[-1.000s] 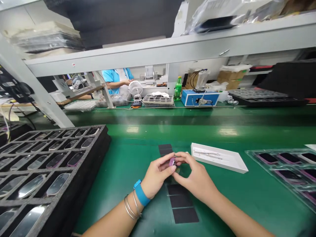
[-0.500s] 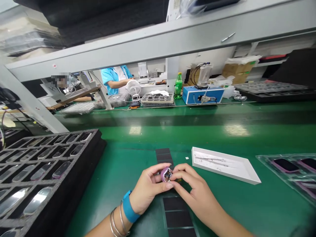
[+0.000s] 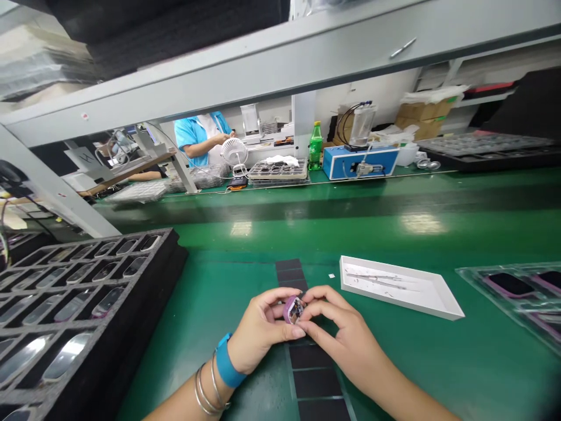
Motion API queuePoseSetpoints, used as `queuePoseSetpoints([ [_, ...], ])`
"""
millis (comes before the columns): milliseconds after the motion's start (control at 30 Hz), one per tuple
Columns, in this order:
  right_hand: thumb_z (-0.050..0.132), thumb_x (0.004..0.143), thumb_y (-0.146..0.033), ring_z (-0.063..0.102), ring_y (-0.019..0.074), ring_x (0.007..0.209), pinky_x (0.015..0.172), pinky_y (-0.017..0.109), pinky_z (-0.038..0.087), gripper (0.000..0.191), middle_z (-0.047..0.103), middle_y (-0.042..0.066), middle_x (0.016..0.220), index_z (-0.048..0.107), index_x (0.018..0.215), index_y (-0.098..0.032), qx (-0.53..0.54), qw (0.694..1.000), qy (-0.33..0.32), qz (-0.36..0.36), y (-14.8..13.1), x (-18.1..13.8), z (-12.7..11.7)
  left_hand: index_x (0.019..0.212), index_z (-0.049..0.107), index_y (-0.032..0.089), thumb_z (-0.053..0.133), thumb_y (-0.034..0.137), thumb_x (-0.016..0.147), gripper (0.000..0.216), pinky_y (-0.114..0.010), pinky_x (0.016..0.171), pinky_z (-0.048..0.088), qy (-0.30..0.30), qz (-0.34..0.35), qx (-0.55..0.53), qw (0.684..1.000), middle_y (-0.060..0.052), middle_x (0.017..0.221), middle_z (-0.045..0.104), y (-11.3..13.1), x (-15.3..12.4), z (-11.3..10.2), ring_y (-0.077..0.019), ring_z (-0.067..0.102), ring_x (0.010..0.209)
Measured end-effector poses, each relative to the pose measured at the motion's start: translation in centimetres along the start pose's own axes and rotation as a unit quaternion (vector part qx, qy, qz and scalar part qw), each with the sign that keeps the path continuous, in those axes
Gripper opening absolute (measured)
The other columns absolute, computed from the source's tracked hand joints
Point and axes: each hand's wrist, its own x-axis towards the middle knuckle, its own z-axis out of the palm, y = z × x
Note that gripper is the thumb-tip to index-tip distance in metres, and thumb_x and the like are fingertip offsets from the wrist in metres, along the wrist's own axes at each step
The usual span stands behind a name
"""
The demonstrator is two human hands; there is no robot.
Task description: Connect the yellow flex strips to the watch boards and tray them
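near the middle of the frame, a small rounded purple case with its inner electronics exposed [image 3: 289, 311] is held above the green tabletop [image 3: 228, 286]. the left hand [image 3: 263, 324] has its grip closed on the case, thumb below and fingers above, and the open side of the case faces the right. the right hand [image 3: 344, 321] has its fingers bent and its fingertips at that open side; whether its grip pinches a part there i cannot tell. a blue wristband [image 3: 228, 363] and thin silver bangles [image 3: 198, 390] circle the left wrist.

beneath the hands, a column of flat black rectangles [image 3: 316, 383] runs from the centre down to the bottom edge. right of centre lies a shallow white rectangular box [image 3: 440, 298] with slim metal tweezers [image 3: 379, 280] inside, and a tiny white scrap [image 3: 332, 276] is just beside it. at the right edge, a clear plastic tray [image 3: 477, 276] carries purple-framed pieces with black faces [image 3: 511, 285]. a black foam tray [image 3: 162, 292] with rows of glossy rounded pieces in its compartments fills the lower left. in the upper middle, a person in a blue top [image 3: 188, 137] sits behind a white fan [image 3: 234, 152].
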Motion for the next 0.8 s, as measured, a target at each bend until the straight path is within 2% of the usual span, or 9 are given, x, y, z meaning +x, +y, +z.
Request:
queuePoseSetpoints([
  [233, 0.060, 0.079, -0.018, 0.057, 0.0156, 0.090, 0.081, 0.027, 0.046, 0.006, 0.055, 0.004, 0.093, 0.065, 0.079, -0.022, 0.013, 0.998, 0.046, -0.040, -0.5, -0.1, 0.1, 0.102, 0.065, 0.023, 0.080, 0.007, 0.052, 0.054, -0.021, 0.073, 0.047, -0.005, 0.008, -0.035, 0.999, -0.002, 0.093, 0.067, 0.3, -0.1, 0.3, -0.0122, 0.060, 0.081],
  [400, 0.066, 0.074, -0.015, 0.058, 0.0146, 0.087, 0.080, 0.026, 0.047, 0.006, 0.057, 0.003, 0.091, 0.066, 0.076, -0.020, 0.045, 0.995, 0.074, -0.039, -1.3, -0.3, 0.2, 0.100, 0.066, 0.024, 0.080, 0.005, 0.051, 0.055, -0.017, 0.070, 0.048, -0.015, 0.016, -0.027, 0.999, -0.001, 0.091, 0.069, 0.7, -0.3, 0.3, -0.0115, 0.061, 0.079],
  [567, 0.069, 0.071, -0.014, 0.057, 0.0153, 0.088, 0.083, 0.029, 0.047, 0.007, 0.058, 0.003, 0.090, 0.067, 0.074, -0.020, 0.026, 0.993, 0.104, -0.040, -1.5, -0.4, 0.3, 0.097, 0.067, 0.023, 0.079, 0.004, 0.051, 0.050, -0.018, 0.069, 0.049, 0.013, 0.011, 0.005, 1.000, -0.004, 0.088, 0.070, 1.1, -0.3, 0.3, -0.0134, 0.062, 0.077],
  [800, 0.069, 0.073, -0.017, 0.055, 0.0154, 0.087, 0.079, 0.029, 0.048, 0.004, 0.057, 0.003, 0.090, 0.067, 0.073, -0.021, 0.006, 0.988, 0.128, -0.084, -1.6, -0.4, 0.5, 0.091, 0.069, 0.022, 0.079, 0.004, 0.049, 0.047, -0.020, 0.067, 0.051, 0.036, 0.015, 0.032, 0.999, -0.004, 0.084, 0.071, 1.6, -0.5, 0.6, -0.0157, 0.063, 0.074],
])
